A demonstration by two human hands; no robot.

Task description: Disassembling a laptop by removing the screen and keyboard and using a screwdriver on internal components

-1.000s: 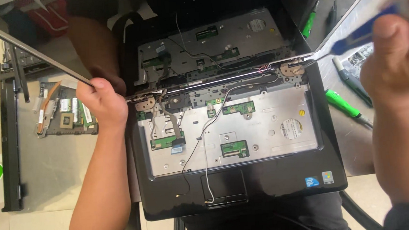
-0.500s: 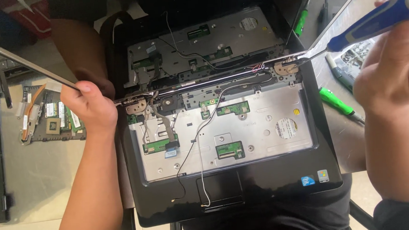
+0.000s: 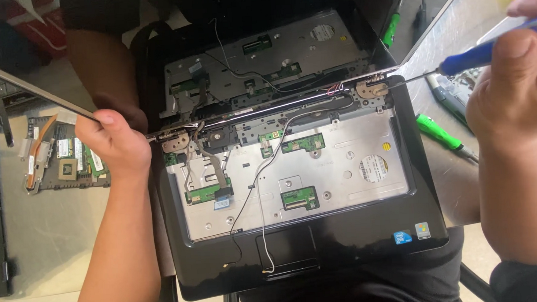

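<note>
- My left hand (image 3: 118, 146) pinches the lid edge (image 3: 32, 91) beside the left hinge (image 3: 175, 140), steadying it.
- My right hand (image 3: 513, 89), fingers closed round the blue screwdriver (image 3: 478, 54), sets its tip on the right hinge (image 3: 372, 88) of the laptop (image 3: 295, 186), opened on my lap.
- Step, as I judge: hinge screw. Next needs the tip seated square.

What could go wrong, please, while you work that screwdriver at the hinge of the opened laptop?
The screwdriver tip sits at the right hinge, close to thin red and white wires; a slip could nick them. The left hand alone steadies the screen by its edge; once the hinge loosens, it might drop or twist the left hinge. Loose cables trail across the metal plate and could snag.
</note>
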